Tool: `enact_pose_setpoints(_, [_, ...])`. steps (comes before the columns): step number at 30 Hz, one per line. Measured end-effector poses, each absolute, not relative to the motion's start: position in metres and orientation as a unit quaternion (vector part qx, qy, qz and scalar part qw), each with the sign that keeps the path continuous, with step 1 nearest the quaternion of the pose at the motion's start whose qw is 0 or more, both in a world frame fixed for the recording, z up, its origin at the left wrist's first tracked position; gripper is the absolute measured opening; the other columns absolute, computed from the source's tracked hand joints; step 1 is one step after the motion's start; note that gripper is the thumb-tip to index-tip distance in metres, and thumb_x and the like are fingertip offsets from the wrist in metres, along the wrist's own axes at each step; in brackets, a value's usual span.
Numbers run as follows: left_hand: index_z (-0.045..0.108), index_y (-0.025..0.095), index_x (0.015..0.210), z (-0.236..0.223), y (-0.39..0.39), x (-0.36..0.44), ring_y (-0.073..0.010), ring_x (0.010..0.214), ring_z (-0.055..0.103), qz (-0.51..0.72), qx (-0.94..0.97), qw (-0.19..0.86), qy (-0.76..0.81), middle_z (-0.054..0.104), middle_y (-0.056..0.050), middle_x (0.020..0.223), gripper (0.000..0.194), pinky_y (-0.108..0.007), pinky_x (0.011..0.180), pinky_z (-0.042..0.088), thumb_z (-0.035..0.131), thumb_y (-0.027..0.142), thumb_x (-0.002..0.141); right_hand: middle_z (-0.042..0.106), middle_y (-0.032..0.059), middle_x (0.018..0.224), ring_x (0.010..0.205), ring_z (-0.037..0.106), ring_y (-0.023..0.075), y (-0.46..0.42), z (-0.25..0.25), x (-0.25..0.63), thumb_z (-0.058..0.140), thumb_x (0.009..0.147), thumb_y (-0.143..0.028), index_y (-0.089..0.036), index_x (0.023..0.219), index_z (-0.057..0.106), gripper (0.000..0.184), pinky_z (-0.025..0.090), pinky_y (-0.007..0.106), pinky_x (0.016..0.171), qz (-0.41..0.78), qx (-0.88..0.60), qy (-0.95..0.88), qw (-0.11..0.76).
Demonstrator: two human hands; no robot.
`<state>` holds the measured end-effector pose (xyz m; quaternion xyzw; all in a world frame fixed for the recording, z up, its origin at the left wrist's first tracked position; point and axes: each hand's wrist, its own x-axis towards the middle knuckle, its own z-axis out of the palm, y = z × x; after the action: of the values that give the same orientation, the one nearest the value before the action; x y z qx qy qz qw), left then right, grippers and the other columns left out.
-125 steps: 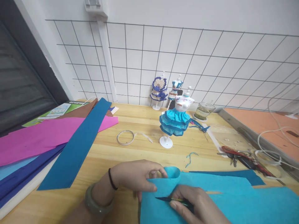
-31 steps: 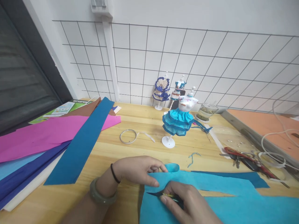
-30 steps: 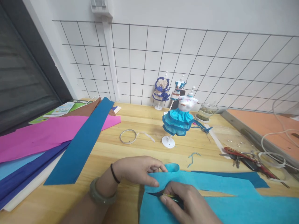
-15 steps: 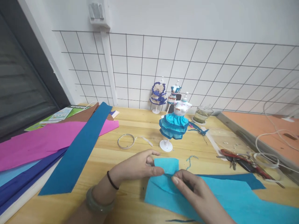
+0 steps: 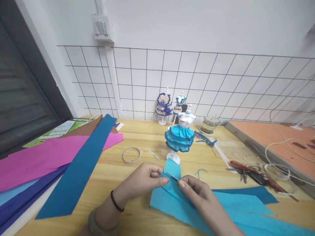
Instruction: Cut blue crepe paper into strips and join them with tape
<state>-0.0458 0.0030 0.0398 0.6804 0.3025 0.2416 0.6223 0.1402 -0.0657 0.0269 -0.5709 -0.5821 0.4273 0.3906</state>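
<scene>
A sheet of light blue crepe paper (image 5: 169,200) lies on the table, its far end folded into a narrow flap. My left hand (image 5: 145,178) is closed with its thumb and fingers on the paper's left edge. Thumb and forefinger of my right hand (image 5: 200,196) pinch the paper at the fold. A thin dark line runs from my right fingertips across the flap; whether it is a shadow or a thin tool, I cannot tell. Just beyond stands a small dress form (image 5: 186,120) wearing a tiered blue paper skirt (image 5: 179,138).
Crepe paper strips, one dark teal (image 5: 78,170) and one pink (image 5: 54,149), lie at left. A roll of tape (image 5: 131,163) is mid-table. Two smaller dress forms, a glass cup (image 5: 210,124) and keys (image 5: 244,177) stand or lie beyond. A dark blue strip (image 5: 258,194) lies right.
The view has tilted up slightly. The narrow flap has turned, its far end now leaning left, and the dark line across it shows longer. Both hands stay at the paper.
</scene>
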Motion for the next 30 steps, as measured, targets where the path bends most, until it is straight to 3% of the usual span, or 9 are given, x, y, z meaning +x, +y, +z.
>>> enact_pose_setpoints(5, [0.057,0.015,0.066,0.042,0.001,-0.043,-0.0091,0.053,0.038,0.248,0.647,0.653,0.306,0.044,0.004,0.055,0.035,-0.022,0.052,0.029,0.059,0.049,0.071,0.033,-0.0041,0.062,0.060,0.032,0.0117,-0.062,0.029,0.138,0.044,0.081,-0.055,-0.018,0.066,0.046,0.040,0.028,0.023,0.054,0.424,-0.564,-0.587,0.398])
enact_pose_setpoints(12, [0.039,0.017,0.055,0.046,0.003,-0.043,-0.0078,0.054,0.031,0.299,0.670,0.602,0.315,0.033,0.006,0.055,0.038,-0.021,0.049,0.026,0.048,0.042,0.080,0.034,-0.0039,0.063,0.061,0.034,0.0125,-0.058,0.037,0.137,0.042,0.080,-0.058,-0.019,0.068,0.044,0.041,0.029,0.023,0.055,0.426,-0.561,-0.600,0.379])
enact_pose_setpoints(17, [0.045,0.017,0.074,0.047,0.003,-0.041,-0.0082,0.062,0.041,0.390,0.636,0.580,0.327,0.043,0.005,0.066,0.019,-0.020,0.057,0.033,0.059,0.031,0.075,0.026,-0.0070,0.057,0.051,0.023,0.0089,-0.051,0.040,0.136,0.046,0.078,-0.059,-0.020,0.062,0.041,0.043,0.019,0.023,0.046,0.469,-0.550,-0.570,0.391])
enact_pose_setpoints(25, [0.046,0.022,0.104,0.046,0.001,-0.049,-0.0080,0.069,0.045,0.393,0.655,0.582,0.280,0.043,0.003,0.077,0.035,-0.020,0.060,0.035,0.063,0.027,0.074,0.026,-0.0098,0.046,0.042,0.017,0.0059,-0.044,0.032,0.135,0.049,0.075,-0.061,-0.020,0.058,0.037,0.046,0.010,0.023,0.040,0.548,-0.517,-0.521,0.401])
enact_pose_setpoints(30, [0.053,0.018,0.103,0.049,0.003,-0.051,-0.0105,0.072,0.046,0.329,0.663,0.599,0.305,0.047,0.001,0.075,0.041,-0.021,0.061,0.036,0.070,0.033,0.068,0.027,-0.0099,0.047,0.042,0.016,0.0058,-0.047,0.036,0.136,0.050,0.076,-0.060,-0.020,0.059,0.038,0.045,0.011,0.023,0.040,0.557,-0.509,-0.526,0.394])
